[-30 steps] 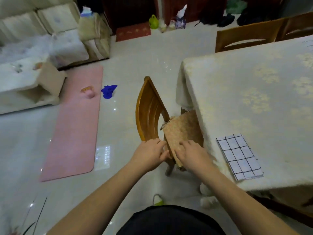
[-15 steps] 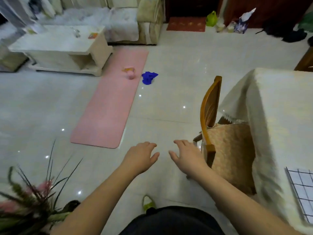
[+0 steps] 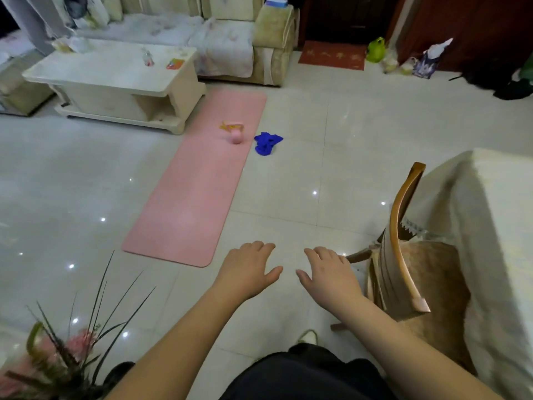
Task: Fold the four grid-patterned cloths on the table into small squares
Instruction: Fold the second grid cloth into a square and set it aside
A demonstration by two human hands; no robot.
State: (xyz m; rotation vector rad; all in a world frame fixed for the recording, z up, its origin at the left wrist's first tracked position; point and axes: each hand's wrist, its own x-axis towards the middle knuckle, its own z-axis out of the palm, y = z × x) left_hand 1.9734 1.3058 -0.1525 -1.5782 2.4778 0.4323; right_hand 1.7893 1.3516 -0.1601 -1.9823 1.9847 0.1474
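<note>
No grid-patterned cloth shows in the head view now. My left hand (image 3: 248, 269) and my right hand (image 3: 327, 274) hover side by side over the tiled floor, palms down, fingers spread, holding nothing. The table (image 3: 496, 215), draped in a cream cloth, fills the right edge. A wooden chair (image 3: 403, 241) with a woven seat cushion (image 3: 432, 278) stands against it, just right of my right hand.
A pink mat (image 3: 196, 180) lies on the floor ahead, with a small pink object (image 3: 236, 136) on it and a blue cloth (image 3: 266, 142) beside it. A white coffee table (image 3: 115, 82) and sofa (image 3: 219, 39) stand farther back. A spiky plant (image 3: 66, 350) sits bottom left.
My hands have let go of the chair's woven cushion and opened. The view has swung left, away from the table, and the folded grid cloth has left the frame.
</note>
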